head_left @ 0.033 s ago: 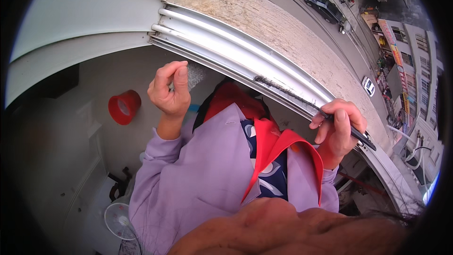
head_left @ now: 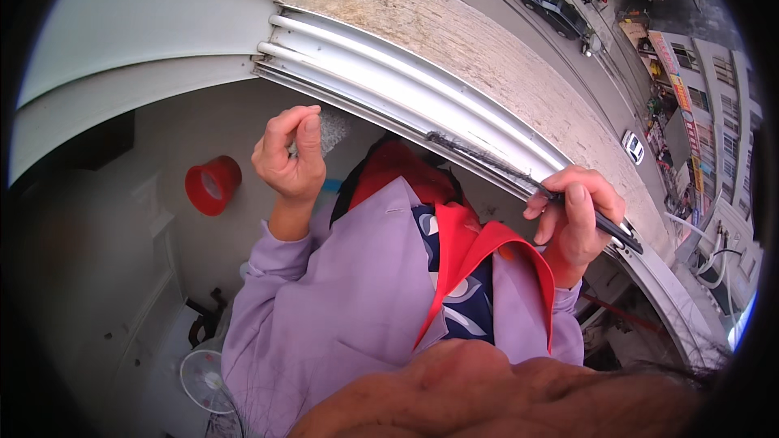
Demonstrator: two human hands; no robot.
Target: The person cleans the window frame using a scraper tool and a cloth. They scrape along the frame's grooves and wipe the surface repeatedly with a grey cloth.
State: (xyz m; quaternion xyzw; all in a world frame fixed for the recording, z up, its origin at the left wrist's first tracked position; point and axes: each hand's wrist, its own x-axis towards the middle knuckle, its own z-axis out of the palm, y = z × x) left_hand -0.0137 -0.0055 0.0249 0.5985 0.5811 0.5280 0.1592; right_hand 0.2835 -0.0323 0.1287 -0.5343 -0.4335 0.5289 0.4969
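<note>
In my right hand [head_left: 580,215] is a slim brush [head_left: 495,164] with a black handle and a narrow strip of dark bristles. The thumb and fingers close round the handle, and the bristled end points left over the white window track [head_left: 389,85]. Pale fluff clings to the bristles. My left hand [head_left: 288,154] is raised beside the inner edge of the track, thumb and fingertips pressed together. Whatever it may pinch is too small or hidden to name.
A rough stone ledge [head_left: 389,8] runs outside the track, with a street and parked cars far below. White window frame panels [head_left: 146,16] stand at the left. Indoors, a red bucket [head_left: 213,185] and a round, pale fan-like object [head_left: 204,380] are lower down.
My right hand and the brush have shifted slightly left along the track. The left hand has hardly moved and stays pinched.
</note>
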